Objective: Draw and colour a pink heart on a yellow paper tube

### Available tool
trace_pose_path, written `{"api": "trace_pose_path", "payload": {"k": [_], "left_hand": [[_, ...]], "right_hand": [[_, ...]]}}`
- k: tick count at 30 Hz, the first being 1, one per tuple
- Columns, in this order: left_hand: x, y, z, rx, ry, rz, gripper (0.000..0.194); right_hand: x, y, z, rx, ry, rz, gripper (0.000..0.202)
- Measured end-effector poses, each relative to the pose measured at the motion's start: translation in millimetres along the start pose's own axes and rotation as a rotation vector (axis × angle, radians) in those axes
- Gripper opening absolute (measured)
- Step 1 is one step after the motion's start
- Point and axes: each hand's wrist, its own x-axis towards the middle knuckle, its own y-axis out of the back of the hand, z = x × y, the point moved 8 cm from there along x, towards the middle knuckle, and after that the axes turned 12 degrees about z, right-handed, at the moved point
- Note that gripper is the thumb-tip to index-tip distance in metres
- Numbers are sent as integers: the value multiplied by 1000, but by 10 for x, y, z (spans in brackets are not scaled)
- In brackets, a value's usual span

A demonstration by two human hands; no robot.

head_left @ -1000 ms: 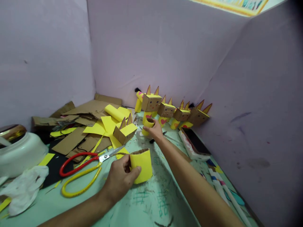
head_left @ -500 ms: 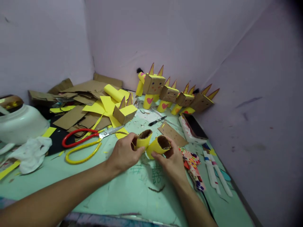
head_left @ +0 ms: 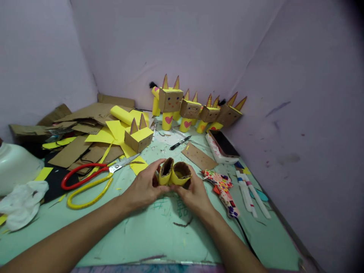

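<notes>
one curved brown scrap [head_left: 182,224] is lying nearest on the green table [head_left: 153,240]. just beyond, the left hand [head_left: 144,186] is wrapping its grip around the left yellow tube [head_left: 165,173], and the right hand [head_left: 196,192] is holding the right yellow tube [head_left: 181,177]; the tubes are touching side by side, cardboard rims showing. scissors [head_left: 110,172] are lying to the left, a patterned glue gun [head_left: 223,188] and white markers [head_left: 247,193] to the right. farther off, a black pen [head_left: 180,143] is lying near a cardboard piece [head_left: 199,156]. at the back, four horned figures [head_left: 171,100] are standing by the wall [head_left: 182,41].
</notes>
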Motion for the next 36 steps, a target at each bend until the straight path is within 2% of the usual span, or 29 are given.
{"api": "trace_pose_path", "payload": {"k": [6, 9, 13, 18, 20, 25, 29, 32, 36], "left_hand": [[32, -68, -62, -89, 63, -65, 74], [24, -87, -65, -119, 87, -101, 70], [3, -112, -44, -121, 68, -160, 65], [10, -150, -69, 70, 22, -203, 36], [14, -156, -64, 110, 15, -209, 31], [3, -124, -20, -16, 44, -175, 57], [-1, -87, 9, -23, -5, -121, 65], [-3, -98, 29, 21, -47, -125, 66], [-37, -117, 76, 54, -59, -178, 60]], "right_hand": [[78, 80, 34, 56, -30, 53, 44], [90, 89, -1, 100, -60, 17, 43], [75, 118, -69, 84, -26, 0, 45], [43, 84, 82, -95, -62, -58, 44], [38, 72, 141, -131, -78, -77, 45], [24, 78, 109, -139, -65, -121, 47], [-6, 70, -17, 25, -82, -204, 66], [17, 131, -90, 22, -58, -158, 75], [5, 237, -165, 18, -51, -38, 59]]}}
